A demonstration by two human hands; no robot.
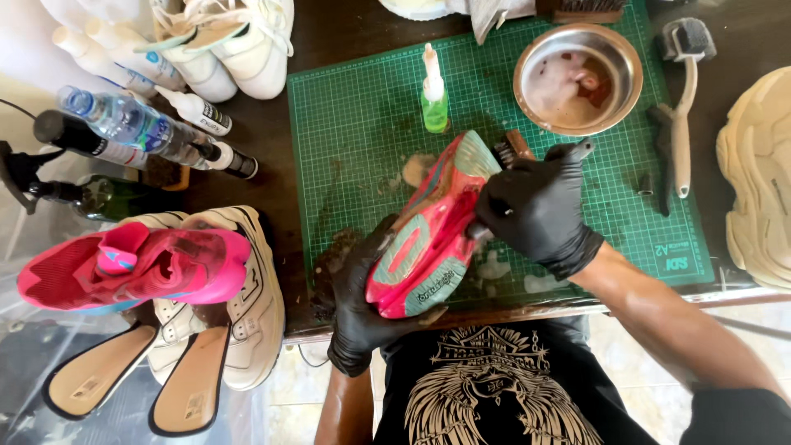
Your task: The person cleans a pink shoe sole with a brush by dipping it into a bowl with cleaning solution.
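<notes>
My left hand [356, 305], in a black glove, holds a pink running shoe [428, 235] sole up over the near edge of a green cutting mat [354, 115]. The sole is pink with grey-green patches. In a black glove too, my right hand [535, 210] grips a small wooden brush [507, 152] and presses its bristles against the sole near the toe end. Wet, dirty smears lie on the mat around the shoe.
A metal bowl [578, 78] of murky water and a small green spray bottle [434, 91] stand on the mat. A long-handled brush [682, 99] lies right. Left are several bottles [132, 124], white sneakers [231, 45], the matching pink shoe [136, 268] and flat sandals [189, 387].
</notes>
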